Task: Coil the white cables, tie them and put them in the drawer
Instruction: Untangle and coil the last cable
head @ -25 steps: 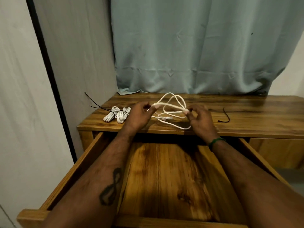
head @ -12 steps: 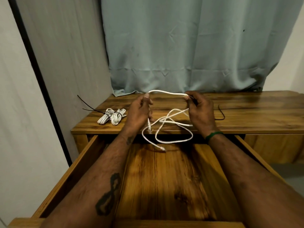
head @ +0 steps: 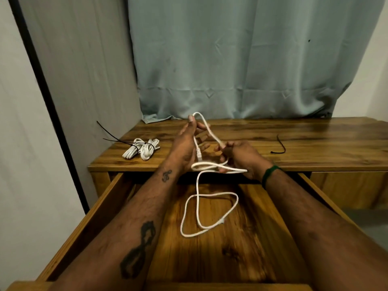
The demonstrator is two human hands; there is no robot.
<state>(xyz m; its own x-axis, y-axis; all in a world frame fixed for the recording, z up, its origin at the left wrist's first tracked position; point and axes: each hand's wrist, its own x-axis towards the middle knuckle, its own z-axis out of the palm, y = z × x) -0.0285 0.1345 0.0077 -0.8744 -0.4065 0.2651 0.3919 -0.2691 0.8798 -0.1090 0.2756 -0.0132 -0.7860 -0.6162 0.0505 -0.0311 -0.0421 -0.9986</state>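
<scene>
A loose white cable (head: 210, 208) hangs between my hands over the open wooden drawer (head: 210, 255). My left hand (head: 186, 141) is raised and pinches a bend of the cable at its fingertips, with one plug end dangling beside its palm. My right hand (head: 241, 158) sits lower and grips the cable where it loops flat at the desk's front edge. The rest of the cable droops in a long loop down to the drawer floor. Two coiled white cables (head: 141, 151), bound with black ties, lie on the desk top at the left.
A loose black tie (head: 280, 147) lies on the wooden desk (head: 315, 143) to the right of my hands. A pale blue curtain (head: 241, 59) hangs behind the desk, and a grey wall with a black strip stands at the left.
The cable was lifted off the desk top. My left hand rose and my right hand dropped. The cable's slack fell from a small bunch into a long loop that reaches the drawer floor.
</scene>
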